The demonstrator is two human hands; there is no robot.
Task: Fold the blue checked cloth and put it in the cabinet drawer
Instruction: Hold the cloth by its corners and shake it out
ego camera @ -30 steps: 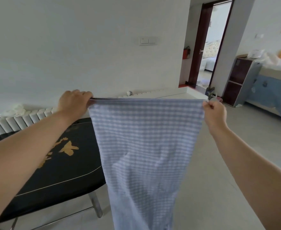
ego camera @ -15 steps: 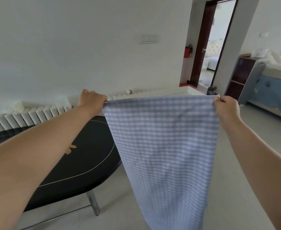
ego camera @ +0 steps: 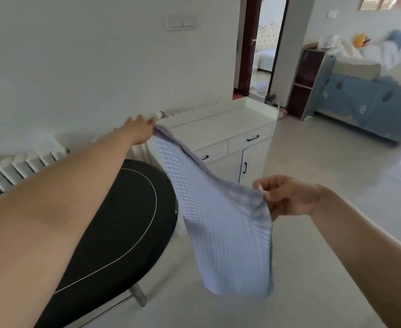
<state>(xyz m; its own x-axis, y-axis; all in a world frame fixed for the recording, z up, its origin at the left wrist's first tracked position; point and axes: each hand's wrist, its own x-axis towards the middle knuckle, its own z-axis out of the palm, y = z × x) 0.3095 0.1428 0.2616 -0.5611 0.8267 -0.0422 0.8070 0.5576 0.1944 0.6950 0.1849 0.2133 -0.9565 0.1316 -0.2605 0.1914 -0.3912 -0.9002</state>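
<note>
Pale floor tiles run under everything, and nearest to where I stand the right hand (ego camera: 289, 197) is drawn in close, fingers curled and pinching one top corner of the blue checked cloth (ego camera: 220, 223). It hangs free in the air beside the black table (ego camera: 114, 221), touching nothing but the two hands. Further out, the left hand (ego camera: 139, 131) is stretched forward and gripping the other corner, though how its fingers lie is hard to tell from behind. I'd judge the folding is in hand — the cloth is held by its top edge but no neat fold is set. Next the two corners need bringing together, edges matched, then halving again. Beyond, the white cabinet (ego camera: 220, 131) stands against the wall, its drawer (ego camera: 249, 139) shut — it will want a free hand.
</note>
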